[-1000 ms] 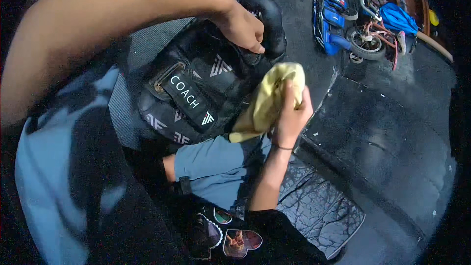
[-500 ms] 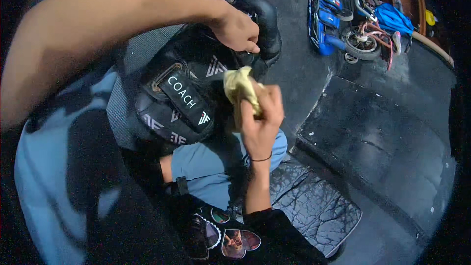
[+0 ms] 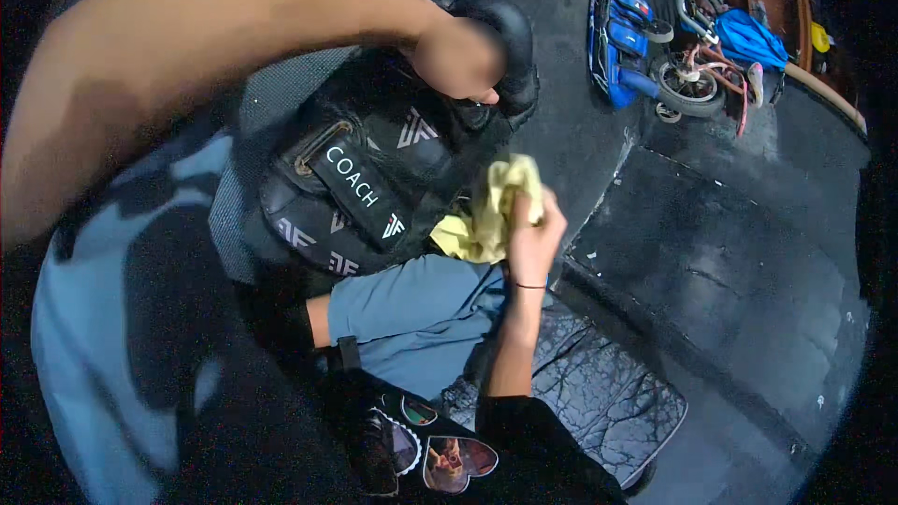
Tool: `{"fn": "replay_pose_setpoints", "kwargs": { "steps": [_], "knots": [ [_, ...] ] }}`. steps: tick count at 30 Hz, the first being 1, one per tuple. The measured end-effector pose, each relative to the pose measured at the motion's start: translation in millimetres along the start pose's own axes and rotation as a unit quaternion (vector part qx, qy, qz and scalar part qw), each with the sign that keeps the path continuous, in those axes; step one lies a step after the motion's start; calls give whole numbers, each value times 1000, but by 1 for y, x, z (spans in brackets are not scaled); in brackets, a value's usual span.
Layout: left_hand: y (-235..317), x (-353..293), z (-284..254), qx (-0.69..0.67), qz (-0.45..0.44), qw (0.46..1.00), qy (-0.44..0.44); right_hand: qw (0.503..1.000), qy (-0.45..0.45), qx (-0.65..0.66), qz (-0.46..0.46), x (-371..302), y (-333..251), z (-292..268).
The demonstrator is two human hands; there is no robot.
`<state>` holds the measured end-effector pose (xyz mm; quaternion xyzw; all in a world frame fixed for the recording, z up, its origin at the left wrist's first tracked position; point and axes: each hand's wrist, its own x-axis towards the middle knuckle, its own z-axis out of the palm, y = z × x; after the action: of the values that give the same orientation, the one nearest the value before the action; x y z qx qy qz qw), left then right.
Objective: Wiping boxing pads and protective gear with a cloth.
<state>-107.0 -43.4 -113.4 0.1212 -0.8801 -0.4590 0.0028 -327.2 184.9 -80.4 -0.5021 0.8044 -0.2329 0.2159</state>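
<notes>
A black padded body protector with pale lettering and a strap leans across my lap. My left hand reaches in from the left and is closed at its upper right part, beside a thick rounded black roll; the fingers are partly blurred. In my right hand is a crumpled pale yellow cloth, pinched between thumb and fingers. One end of the cloth hangs down to the left, near the protector's lower right edge and just above my blue trouser leg.
Beneath me is a grey woven seat surface. To the lower right lies a dark glossy panel with a branching pattern. Farther right, on the dark floor, are a blue bag and a small pink bicycle.
My right hand has moved right and slightly toward me with the cloth, which now hangs more spread out. My left hand stays almost in the same place on the protector.
</notes>
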Motion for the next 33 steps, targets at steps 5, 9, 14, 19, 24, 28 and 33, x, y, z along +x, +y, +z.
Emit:
{"fn": "replay_pose_setpoints", "kwargs": {
  "steps": [5,9,14,19,24,28,33],
  "knots": [
    [-9,-2,-1,-51,-32,998,-9,983,100,149,-36,25,-62,2],
    [-15,4,-2,-62,8,998,11,982,-3,-16,-186,42,-61,48],
    [-10,-2,-14,-31,-13,999,-6,991,-32,-48,-119,36,-22,37],
    [-32,-21,-13,33,31,998,47,996,-9,32,-77,24,-5,35],
    [-41,-42,-17,143,123,962,195,985,138,87,-60,28,-35,23],
    [-35,-50,-48,112,38,992,49,988,79,42,-125,30,-67,36],
    [-4,-69,-65,82,-39,992,-93,973,45,-44,-222,35,-113,67]
  ]
}}
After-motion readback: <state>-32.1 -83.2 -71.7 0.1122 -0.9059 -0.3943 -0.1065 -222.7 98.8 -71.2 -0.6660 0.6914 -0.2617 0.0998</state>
